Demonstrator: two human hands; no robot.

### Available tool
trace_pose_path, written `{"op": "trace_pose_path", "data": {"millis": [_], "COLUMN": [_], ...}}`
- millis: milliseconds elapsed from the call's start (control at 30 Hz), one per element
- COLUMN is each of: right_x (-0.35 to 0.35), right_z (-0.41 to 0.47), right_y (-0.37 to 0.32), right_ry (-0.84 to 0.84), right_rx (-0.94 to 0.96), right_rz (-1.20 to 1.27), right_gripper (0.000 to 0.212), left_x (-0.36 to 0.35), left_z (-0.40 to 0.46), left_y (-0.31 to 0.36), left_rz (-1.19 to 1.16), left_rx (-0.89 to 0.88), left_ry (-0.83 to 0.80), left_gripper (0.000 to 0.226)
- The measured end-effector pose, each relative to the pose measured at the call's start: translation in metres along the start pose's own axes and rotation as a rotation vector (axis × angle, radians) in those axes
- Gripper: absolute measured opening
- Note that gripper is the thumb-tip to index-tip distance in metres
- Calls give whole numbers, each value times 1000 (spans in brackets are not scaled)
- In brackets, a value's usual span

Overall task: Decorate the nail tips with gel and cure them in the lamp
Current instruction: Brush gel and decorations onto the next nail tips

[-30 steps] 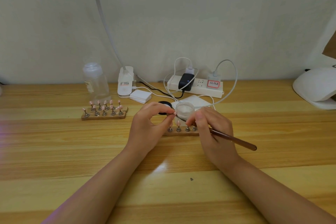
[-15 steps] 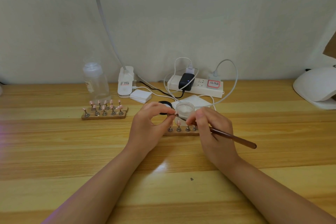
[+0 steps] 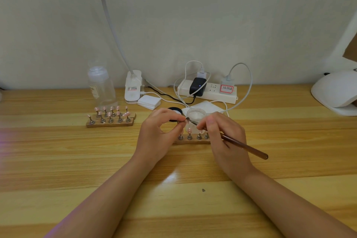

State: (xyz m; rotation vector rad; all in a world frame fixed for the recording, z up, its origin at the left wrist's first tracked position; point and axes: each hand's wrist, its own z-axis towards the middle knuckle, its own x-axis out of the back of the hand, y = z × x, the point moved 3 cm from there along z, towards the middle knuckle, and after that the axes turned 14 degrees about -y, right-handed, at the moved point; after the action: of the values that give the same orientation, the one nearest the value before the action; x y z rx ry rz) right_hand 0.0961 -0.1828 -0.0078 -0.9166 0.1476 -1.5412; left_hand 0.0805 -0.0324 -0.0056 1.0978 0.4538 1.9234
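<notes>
My left hand pinches a small nail tip on its peg between thumb and forefinger, lifted above a wooden holder strip that carries several more pegs. My right hand grips a brown brush; its bristle end touches the pinched tip. A clear gel jar stands open just behind the hands, its black lid beside it. A second wooden holder with several pink nail tips sits to the left. The white curing lamp is at the right edge.
At the back stand a clear bottle, a desk lamp's clip base, a stack of white pads and a power strip with plugs and looping white cables. A white cloth lies under the jar.
The brush tip has shifted slightly left and up against the pinched nail tip; my right hand has tilted a little. My left hand has stayed in place.
</notes>
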Motion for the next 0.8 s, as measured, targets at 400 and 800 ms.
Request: {"op": "trace_pose_path", "data": {"millis": [400, 800], "right_x": [3, -1], "right_z": [-1, -2], "right_y": [1, 1], "right_ry": [63, 10], "right_rx": [12, 15], "right_rz": [78, 92], "right_gripper": [37, 42], "left_x": [-1, -1], "left_z": [0, 0], "left_y": [-2, -1], "left_rz": [9, 17], "left_rx": [-6, -18], "left_ry": [9, 10], "left_gripper": [22, 22]}}
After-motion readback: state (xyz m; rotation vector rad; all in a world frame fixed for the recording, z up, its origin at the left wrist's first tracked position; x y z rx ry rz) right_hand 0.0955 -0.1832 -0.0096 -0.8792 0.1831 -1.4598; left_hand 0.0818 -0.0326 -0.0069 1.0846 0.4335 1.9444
